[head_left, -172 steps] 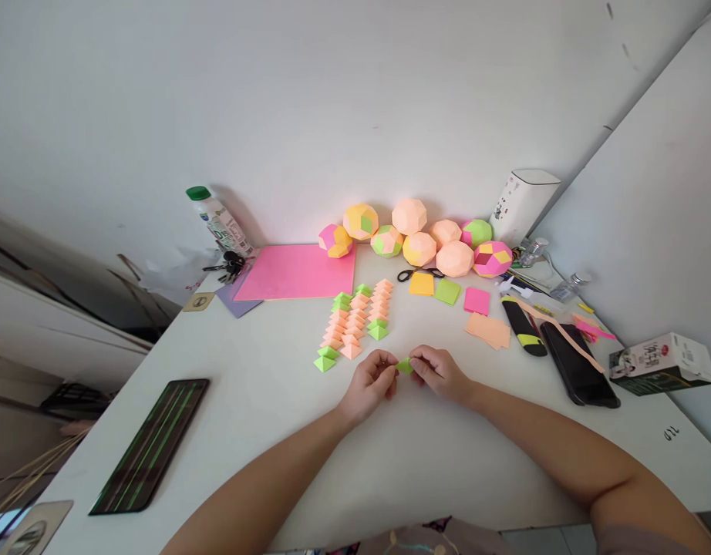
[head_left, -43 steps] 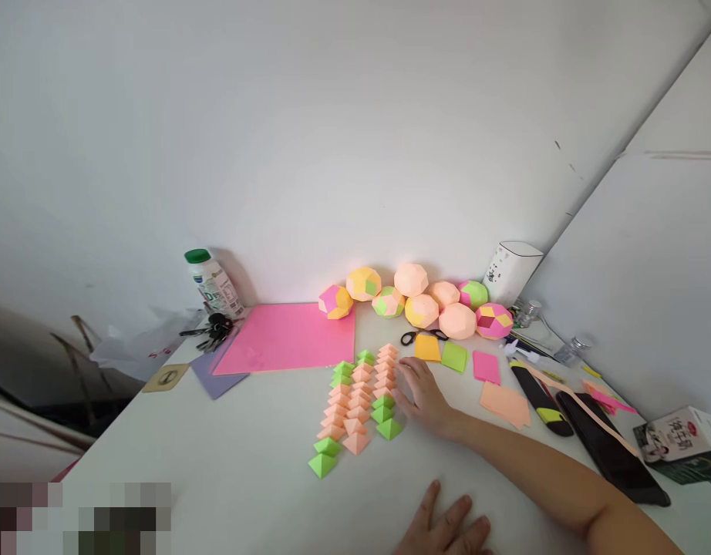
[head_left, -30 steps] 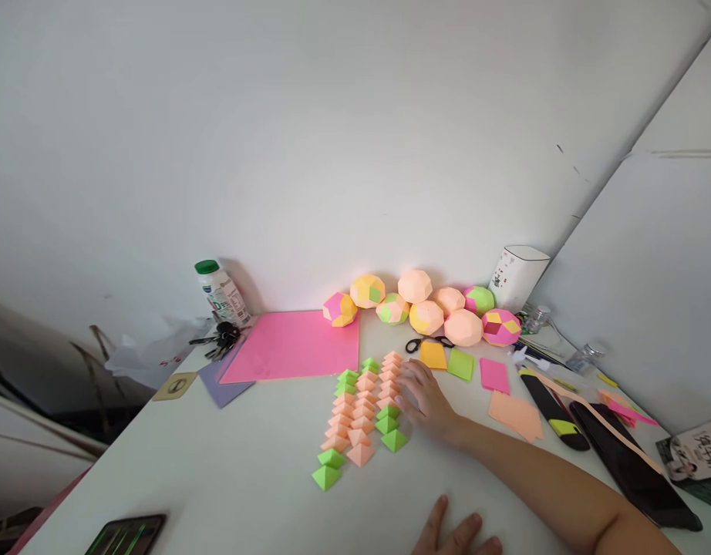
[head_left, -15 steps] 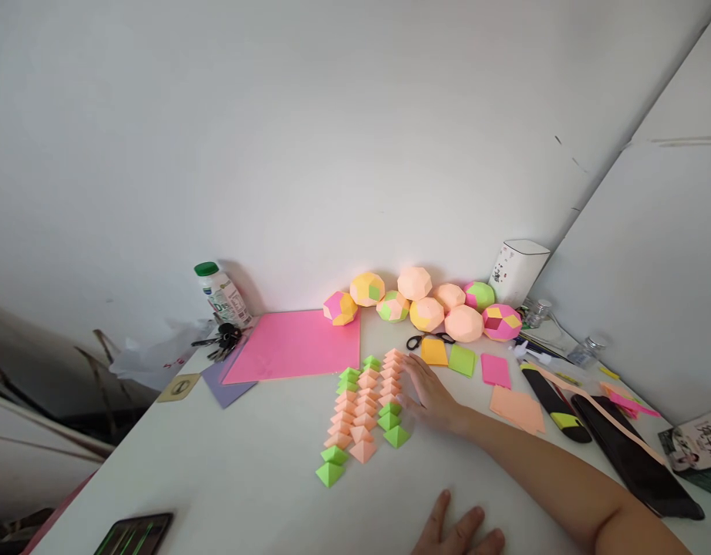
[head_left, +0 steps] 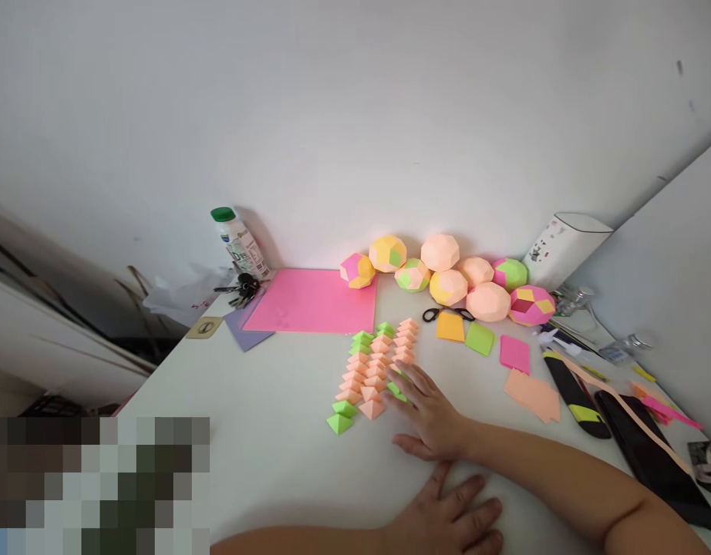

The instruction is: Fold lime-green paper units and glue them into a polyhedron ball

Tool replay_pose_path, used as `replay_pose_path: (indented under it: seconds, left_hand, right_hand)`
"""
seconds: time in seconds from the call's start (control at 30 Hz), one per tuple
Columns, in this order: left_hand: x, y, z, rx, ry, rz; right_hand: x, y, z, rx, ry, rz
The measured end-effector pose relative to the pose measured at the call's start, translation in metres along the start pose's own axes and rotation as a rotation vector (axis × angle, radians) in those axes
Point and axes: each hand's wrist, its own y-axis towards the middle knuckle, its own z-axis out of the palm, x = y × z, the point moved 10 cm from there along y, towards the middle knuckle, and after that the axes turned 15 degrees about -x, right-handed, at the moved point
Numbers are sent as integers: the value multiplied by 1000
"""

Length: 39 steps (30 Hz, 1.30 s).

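Observation:
Three columns of folded paper pyramids, peach ones (head_left: 354, 378) and green ones (head_left: 340, 423), stand on the white table. My right hand (head_left: 429, 416) has its fingers spread over the front end of the right-hand column and partly hides the green pieces there. Whether the fingertips touch the paper, I cannot tell. Closer to me, my left hand (head_left: 442, 515) lies flat on the table with fingers apart and nothing held. Beyond the columns is a row of faceted paper balls, among them a plain peach one (head_left: 439, 253) and a pink and yellow one (head_left: 532, 305).
A pink sheet (head_left: 312, 301) lies back left, near keys (head_left: 245, 289) and a green-capped bottle (head_left: 238, 240). Black scissors (head_left: 430, 314), sticky-note pads (head_left: 480, 338), peach paper (head_left: 532, 393), a yellow-black cutter (head_left: 576, 397) and a black pouch (head_left: 656, 455) lie right. A white container (head_left: 567, 250) leans behind.
My right hand has come back toward me along the right-hand column, from its far end to its front. My left hand has moved further into view. The camera view has shifted.

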Motion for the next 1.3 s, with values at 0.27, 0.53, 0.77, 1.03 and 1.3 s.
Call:
replay_pose_path:
  seconds: [0.27, 0.53, 0.77, 1.03, 1.3]
  left_hand:
    - [-1, 0, 2, 90, -35, 14]
    - [-1, 0, 1, 41, -28, 2]
    - [-4, -5, 9, 104, -5, 34]
    - [-2, -2, 4, 53, -1, 30]
    - [-4, -6, 9, 73, 27, 52]
  right_hand:
    - [-13, 0, 7, 84, 48, 67]
    - [-27, 5, 8, 45, -32, 151]
    - [-19, 6, 9, 102, 54, 95]
    - [-31, 6, 9, 54, 12, 173]
    - [-37, 4, 7, 0, -15, 215]
